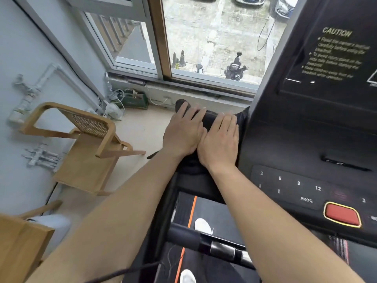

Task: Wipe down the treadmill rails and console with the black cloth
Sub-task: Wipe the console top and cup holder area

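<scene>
1. My left hand (182, 132) lies flat, fingers spread and curled a little over the front of the black cloth (210, 117), pressing it down rather than gripping it.
2. My right hand (220, 139) lies flat just beside it, fingers together and stretched out over the same cloth; the two hands touch along the thumbs.
3. The cloth is draped over the left rail of the treadmill, hard against the left edge of the console (306, 139). Most of it is under my palms, so only its far end and a dark fold by the console show.
4. The rail itself is almost wholly covered by cloth and hands; I cannot make out its shape here.
5. Below my forearms sit a crossbar (204, 240) and the belt (206, 209) with an orange stripe, and two white shoes (202, 225), the nearer one cut off by the frame edge.
6. The console shows number keys, a "PROG" label, a red button (341, 214) and a blurred caution text; its right part runs out of view.
7. To the left stands a wooden chair (85, 144) on the pale floor, well apart from the treadmill.
8. Ahead is a window (204, 37) with what looks like a parked scooter outside, and cables and small clutter lie under the sill.
</scene>
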A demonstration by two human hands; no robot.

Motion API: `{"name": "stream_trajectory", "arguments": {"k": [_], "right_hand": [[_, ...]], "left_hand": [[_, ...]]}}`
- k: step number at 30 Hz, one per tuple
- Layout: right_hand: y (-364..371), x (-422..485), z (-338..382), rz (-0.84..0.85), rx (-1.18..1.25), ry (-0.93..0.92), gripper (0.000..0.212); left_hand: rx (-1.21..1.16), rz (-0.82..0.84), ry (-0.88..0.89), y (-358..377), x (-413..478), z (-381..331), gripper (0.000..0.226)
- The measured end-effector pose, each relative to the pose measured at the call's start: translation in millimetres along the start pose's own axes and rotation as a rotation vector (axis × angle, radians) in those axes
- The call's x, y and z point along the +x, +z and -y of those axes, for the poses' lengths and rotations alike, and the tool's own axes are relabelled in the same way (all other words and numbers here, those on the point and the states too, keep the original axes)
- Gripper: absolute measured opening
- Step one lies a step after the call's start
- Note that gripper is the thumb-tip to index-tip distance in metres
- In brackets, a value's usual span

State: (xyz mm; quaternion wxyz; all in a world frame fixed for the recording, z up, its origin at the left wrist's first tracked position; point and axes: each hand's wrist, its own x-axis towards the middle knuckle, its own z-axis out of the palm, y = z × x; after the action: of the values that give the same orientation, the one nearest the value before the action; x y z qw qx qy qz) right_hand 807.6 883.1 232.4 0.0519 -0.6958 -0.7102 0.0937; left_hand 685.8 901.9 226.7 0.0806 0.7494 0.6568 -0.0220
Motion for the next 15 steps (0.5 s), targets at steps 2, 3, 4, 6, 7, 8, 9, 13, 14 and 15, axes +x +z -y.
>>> {"name": "stream_trajectory", "arguments": {"k": [2, 3, 4, 6, 7, 8, 9, 13, 14, 15], "right_hand": [[1, -31, -2, 0.005, 0.021, -0.005, 0.071], [0, -50, -4, 0.013, 0.032, -0.020, 0.072], [0, -67, -5, 0.023, 0.040, -0.036, 0.072], [2, -89, -6, 0.044, 0.035, -0.064, 0.073], [1, -91, -5, 0.043, 0.039, -0.068, 0.073], [1, -86, -4, 0.037, 0.043, -0.064, 0.074], [1, -76, -4, 0.034, 0.043, -0.062, 0.074], [-2, -22, 0, 0.038, 0.006, -0.052, 0.074], [-3, -15, 0, 0.026, 0.000, -0.049, 0.074], [-3, -14, -1, 0.017, -0.001, -0.043, 0.073]], "left_hand": [[-0.018, -0.060, -0.015, 3, -31, -8, 0.060], [-0.054, -0.081, -0.035, 5, -52, -13, 0.061], [-0.093, -0.087, -0.051, 6, -74, -19, 0.062], [-0.101, -0.080, -0.059, 8, -102, -23, 0.063], [-0.096, -0.073, -0.064, 10, -104, -22, 0.063], [-0.099, -0.062, -0.076, 10, -100, -20, 0.062], [-0.099, -0.069, -0.076, 9, -91, -17, 0.062], [-0.223, -0.093, -0.100, -17, -50, -20, 0.056], [-0.222, -0.099, -0.096, -24, -44, -22, 0.054], [-0.196, -0.109, -0.081, -26, -43, -25, 0.052]]}}
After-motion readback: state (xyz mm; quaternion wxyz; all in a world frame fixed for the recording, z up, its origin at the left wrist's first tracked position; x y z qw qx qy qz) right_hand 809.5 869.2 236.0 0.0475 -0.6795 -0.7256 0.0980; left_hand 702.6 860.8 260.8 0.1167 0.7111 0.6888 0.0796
